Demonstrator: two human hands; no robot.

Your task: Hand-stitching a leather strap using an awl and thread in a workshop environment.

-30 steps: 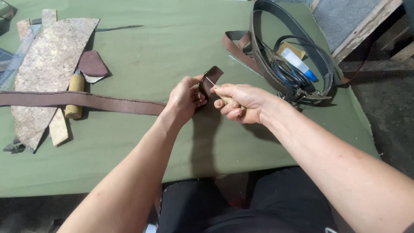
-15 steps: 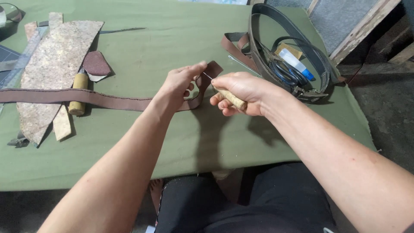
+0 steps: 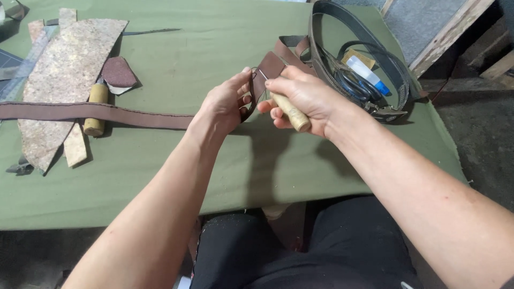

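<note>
The left hand [image 3: 224,104] pinches the end of a brown leather strap [image 3: 107,113], lifting it just above the green cloth [image 3: 187,59]; the rest of the strap runs away to the left across the cloth. The right hand [image 3: 302,99] is closed around a wooden-handled tool [image 3: 289,111], its thin metal tip touching the raised strap end. Far right lies a coiled dark belt [image 3: 342,21] with scissors [image 3: 356,85] inside it. At left sit a speckled leather piece [image 3: 59,75] and another wooden handle [image 3: 96,107].
</note>
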